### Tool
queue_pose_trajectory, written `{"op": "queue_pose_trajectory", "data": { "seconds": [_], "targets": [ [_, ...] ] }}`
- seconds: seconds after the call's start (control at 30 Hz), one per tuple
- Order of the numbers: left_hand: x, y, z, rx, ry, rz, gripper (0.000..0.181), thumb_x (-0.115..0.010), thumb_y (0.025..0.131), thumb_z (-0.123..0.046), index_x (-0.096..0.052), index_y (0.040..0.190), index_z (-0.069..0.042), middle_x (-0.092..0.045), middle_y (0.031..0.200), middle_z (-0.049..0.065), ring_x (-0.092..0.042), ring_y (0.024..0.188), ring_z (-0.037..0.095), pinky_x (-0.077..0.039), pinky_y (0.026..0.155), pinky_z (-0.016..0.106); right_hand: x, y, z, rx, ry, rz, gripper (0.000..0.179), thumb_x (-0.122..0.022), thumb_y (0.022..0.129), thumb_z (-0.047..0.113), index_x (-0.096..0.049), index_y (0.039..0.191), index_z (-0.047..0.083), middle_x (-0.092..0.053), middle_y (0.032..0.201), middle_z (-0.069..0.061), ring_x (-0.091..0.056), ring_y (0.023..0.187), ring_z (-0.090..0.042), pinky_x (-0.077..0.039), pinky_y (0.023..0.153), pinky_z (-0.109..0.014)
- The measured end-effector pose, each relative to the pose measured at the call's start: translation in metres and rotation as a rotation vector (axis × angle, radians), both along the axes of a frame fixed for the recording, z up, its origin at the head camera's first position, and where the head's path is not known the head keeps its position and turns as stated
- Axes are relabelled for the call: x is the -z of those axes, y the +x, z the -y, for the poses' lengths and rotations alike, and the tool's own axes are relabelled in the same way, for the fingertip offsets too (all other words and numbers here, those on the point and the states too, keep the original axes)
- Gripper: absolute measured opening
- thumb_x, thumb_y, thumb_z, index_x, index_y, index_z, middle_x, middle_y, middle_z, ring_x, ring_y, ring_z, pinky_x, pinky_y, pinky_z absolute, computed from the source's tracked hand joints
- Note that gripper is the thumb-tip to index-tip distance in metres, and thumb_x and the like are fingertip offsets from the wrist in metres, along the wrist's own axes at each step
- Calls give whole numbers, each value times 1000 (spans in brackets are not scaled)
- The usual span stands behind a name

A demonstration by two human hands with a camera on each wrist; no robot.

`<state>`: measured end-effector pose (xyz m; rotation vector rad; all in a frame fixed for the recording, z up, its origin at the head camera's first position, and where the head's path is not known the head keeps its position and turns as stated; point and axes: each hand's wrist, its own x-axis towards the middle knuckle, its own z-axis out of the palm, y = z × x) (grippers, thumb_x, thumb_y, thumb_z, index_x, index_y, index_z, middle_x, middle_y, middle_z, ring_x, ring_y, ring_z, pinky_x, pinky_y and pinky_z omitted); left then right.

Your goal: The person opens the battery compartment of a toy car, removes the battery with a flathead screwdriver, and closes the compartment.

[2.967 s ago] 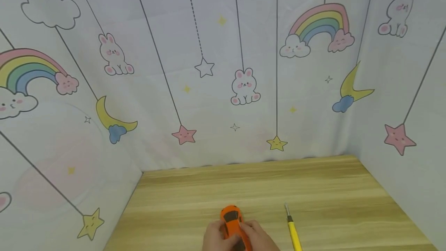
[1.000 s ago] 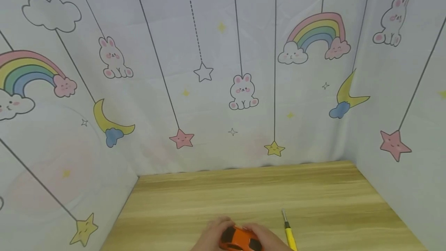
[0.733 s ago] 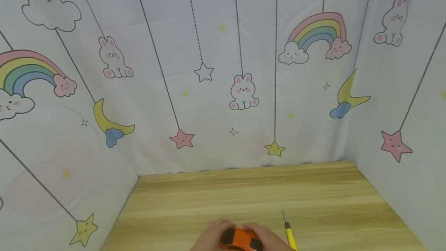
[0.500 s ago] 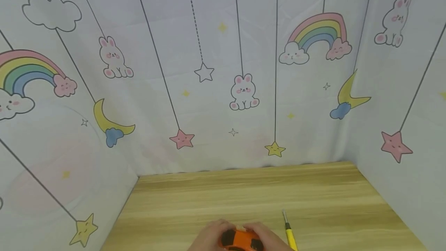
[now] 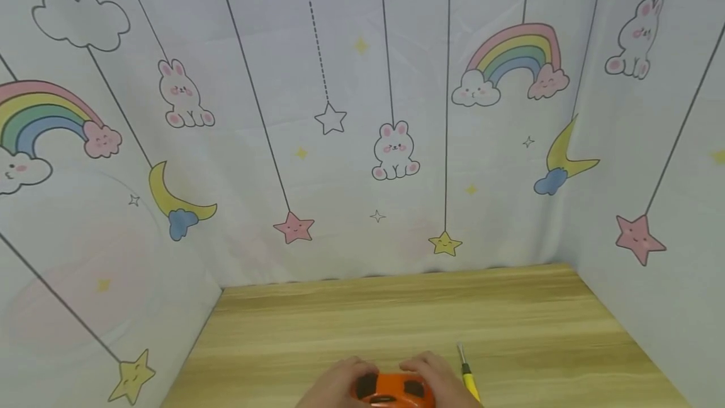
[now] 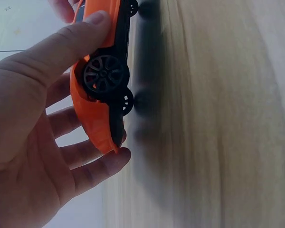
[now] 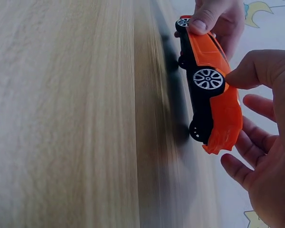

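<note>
An orange toy car (image 5: 391, 386) lies crosswise between both hands at the bottom of the head view. My left hand (image 6: 33, 99) grips one end, its thumb pressed on the side above a wheel and its fingers behind the body. At the other end, my right hand (image 7: 270, 114) has its thumb against the bodywork above a silver-spoked wheel (image 7: 209, 79); its other fingers curve loosely around the far side. In both wrist views the car's wheels are close over the wooden table, beside a dark shadow.
To the right of the hands lies a tool with a yellow handle (image 5: 471, 386), a black collar and a thin metal shaft. The wooden table (image 5: 317, 317) meets white cloth walls (image 5: 340, 187) printed with rabbits, stars and rainbows at the back and sides.
Three seconds ago the car pointed away from me; it has since been turned crosswise and brought nearer. In the last half second, my hands have moved slightly apart along it.
</note>
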<state>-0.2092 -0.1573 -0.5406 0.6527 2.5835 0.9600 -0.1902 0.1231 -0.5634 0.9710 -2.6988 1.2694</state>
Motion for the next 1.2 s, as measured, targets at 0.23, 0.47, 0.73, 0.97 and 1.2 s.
{"op": "queue_pose_trajectory", "data": {
  "seconds": [0.23, 0.47, 0.73, 0.97, 1.2],
  "targets": [
    [-4, 0, 1, 7, 37, 54, 41, -85, 80, -40, -73, 118, -32, -62, 99, -12, -57, 86, 5, -50, 75, 28, -5, 2, -4, 4, -32, -93, 27, -72, 94, 37, -71, 119, 26, -60, 122, 9, -54, 111, -10, -53, 90, -33],
    [-9, 3, 2, 23, 62, 47, 45, -82, 84, -36, -72, 125, -21, -66, 106, -10, -61, 93, 5, -53, 81, 31, 1, -3, -5, -53, -11, -253, 33, -80, 88, 40, -72, 116, 22, -64, 114, 8, -58, 103, -7, -55, 85, -31],
    [-7, 3, 2, -17, 42, 60, 52, -82, 84, -42, -71, 128, -17, -65, 109, -9, -61, 95, 6, -54, 83, 34, 0, -3, -3, -66, 16, -211, 27, -73, 94, 33, -72, 118, 20, -65, 114, 10, -58, 102, -6, -54, 84, -31],
    [-6, 3, 4, -25, 83, 89, 50, -80, 87, -44, -71, 127, -15, -66, 114, -4, -62, 98, 11, -55, 82, 39, -4, -2, -1, -56, 78, -186, 36, -72, 94, 46, -70, 121, 22, -64, 115, 13, -58, 104, -5, -55, 86, -32],
    [-5, 3, 5, -38, 98, 116, 53, -77, 89, -46, -69, 131, -13, -68, 122, -1, -65, 107, 19, -56, 88, 48, -4, 0, 2, 0, 141, -242, 43, -75, 89, 53, -70, 118, 22, -64, 112, 14, -58, 99, -4, -55, 83, -32]
  ]
}}
